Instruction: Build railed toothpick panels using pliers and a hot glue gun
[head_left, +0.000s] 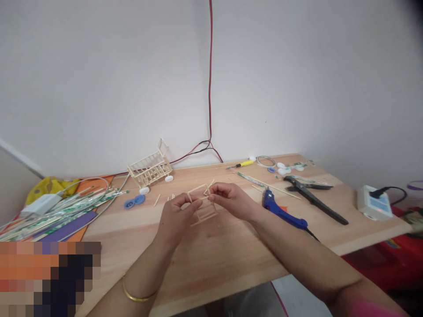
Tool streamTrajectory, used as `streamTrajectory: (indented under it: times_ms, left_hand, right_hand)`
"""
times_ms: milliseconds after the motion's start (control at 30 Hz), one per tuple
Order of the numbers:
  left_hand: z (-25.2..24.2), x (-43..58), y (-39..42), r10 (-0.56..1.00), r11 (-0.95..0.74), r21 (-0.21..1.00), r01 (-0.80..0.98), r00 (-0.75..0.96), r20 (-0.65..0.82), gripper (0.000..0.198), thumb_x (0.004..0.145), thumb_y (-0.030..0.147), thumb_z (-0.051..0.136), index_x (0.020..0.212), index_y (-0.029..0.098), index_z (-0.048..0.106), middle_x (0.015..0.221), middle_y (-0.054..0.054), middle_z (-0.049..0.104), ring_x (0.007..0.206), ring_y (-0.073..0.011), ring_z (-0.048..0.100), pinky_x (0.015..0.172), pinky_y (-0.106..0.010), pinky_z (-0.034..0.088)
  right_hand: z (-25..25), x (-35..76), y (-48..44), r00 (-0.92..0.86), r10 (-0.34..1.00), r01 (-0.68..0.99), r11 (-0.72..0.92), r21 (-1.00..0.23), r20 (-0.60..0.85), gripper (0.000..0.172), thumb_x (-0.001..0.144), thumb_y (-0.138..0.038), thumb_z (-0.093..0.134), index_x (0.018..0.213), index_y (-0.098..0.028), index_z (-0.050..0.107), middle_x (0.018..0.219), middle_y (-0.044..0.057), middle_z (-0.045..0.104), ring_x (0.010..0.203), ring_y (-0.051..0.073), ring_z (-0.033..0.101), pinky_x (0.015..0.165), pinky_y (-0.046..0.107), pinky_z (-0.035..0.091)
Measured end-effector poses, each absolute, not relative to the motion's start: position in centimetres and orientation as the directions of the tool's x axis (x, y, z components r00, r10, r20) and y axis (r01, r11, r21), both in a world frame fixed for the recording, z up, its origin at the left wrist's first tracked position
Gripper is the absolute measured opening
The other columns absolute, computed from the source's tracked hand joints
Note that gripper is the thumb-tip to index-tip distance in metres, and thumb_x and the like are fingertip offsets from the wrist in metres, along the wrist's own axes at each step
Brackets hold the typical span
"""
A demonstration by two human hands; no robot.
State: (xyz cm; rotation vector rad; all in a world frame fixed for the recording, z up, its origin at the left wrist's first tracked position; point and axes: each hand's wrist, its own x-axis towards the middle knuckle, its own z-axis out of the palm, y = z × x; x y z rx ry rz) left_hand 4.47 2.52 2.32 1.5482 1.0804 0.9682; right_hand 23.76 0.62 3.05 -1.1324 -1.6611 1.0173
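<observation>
Between my two hands is a small frame of thin wooden sticks, held just above the wooden table. My left hand pinches its left side between thumb and fingers. At its upper right, my right hand has thumb and fingertips closed on the frame; a short stick end pokes up beside those fingertips. Behind my left hand stands a little cart built of sticks with white bottle-cap wheels. Blue bottle caps and a few cut stick pieces lie near my left hand.
Right of my right arm lie a blue glue gun and black-handled cutters. A yellow-handled knife rests at the back. Wrapped sticks pile up at the left. A white power box sits at the right edge.
</observation>
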Motion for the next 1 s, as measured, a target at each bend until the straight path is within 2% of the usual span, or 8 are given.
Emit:
streamTrajectory:
  times_ms: [333, 600, 833, 1000]
  left_hand:
    - [1.8, 4.5, 2.8, 0.959, -0.118, 0.977, 0.179, 0.276, 0.065, 0.027, 0.071, 0.043, 0.067, 0.064, 0.017, 0.065, 0.064, 0.0, 0.062, 0.062, -0.0146, 0.055, 0.059, -0.024, 0.044]
    - [2.0, 4.7, 2.7, 0.966, -0.114, 0.967, 0.227, 0.253, 0.055, 0.029, 0.072, 0.042, 0.065, 0.059, 0.017, 0.062, 0.058, 0.003, 0.057, 0.059, -0.0136, 0.051, 0.059, -0.024, 0.04]
    - [2.3, 4.9, 2.5, 0.977, -0.119, 0.963, 0.242, 0.201, 0.07, 0.03, 0.07, 0.04, 0.068, 0.053, 0.017, 0.06, 0.054, 0.004, 0.054, 0.058, -0.0126, 0.048, 0.058, -0.024, 0.035]
    - [2.1, 4.8, 2.8, 0.971, 0.001, 0.988, 0.152, 0.238, -0.038, 0.032, 0.066, 0.046, 0.071, 0.058, 0.015, 0.063, 0.054, 0.004, 0.056, 0.054, -0.0121, 0.048, 0.057, -0.025, 0.036]
  right_hand:
    - [2.3, 23.4, 0.9, -0.192, 0.961, 0.289, 0.251, -0.924, 0.2, 0.024, 0.084, -0.041, 0.057, 0.078, -0.018, 0.057, 0.07, -0.002, 0.049, 0.067, 0.011, 0.043, 0.062, 0.022, 0.034]
    - [2.2, 22.9, 0.9, -0.163, 0.963, 0.325, 0.257, -0.91, 0.214, 0.025, 0.085, -0.041, 0.055, 0.077, -0.017, 0.058, 0.069, -0.003, 0.049, 0.065, 0.011, 0.044, 0.061, 0.022, 0.035]
    - [1.7, 22.7, 1.1, -0.065, 0.965, 0.372, 0.26, -0.891, 0.254, 0.026, 0.083, -0.042, 0.058, 0.078, -0.017, 0.062, 0.072, 0.0, 0.059, 0.069, 0.013, 0.051, 0.064, 0.024, 0.038]
    - [1.3, 22.7, 1.0, -0.145, 0.956, 0.35, 0.289, -0.891, 0.254, 0.035, 0.089, -0.046, 0.049, 0.082, -0.018, 0.069, 0.079, 0.004, 0.067, 0.075, 0.016, 0.059, 0.069, 0.027, 0.044]
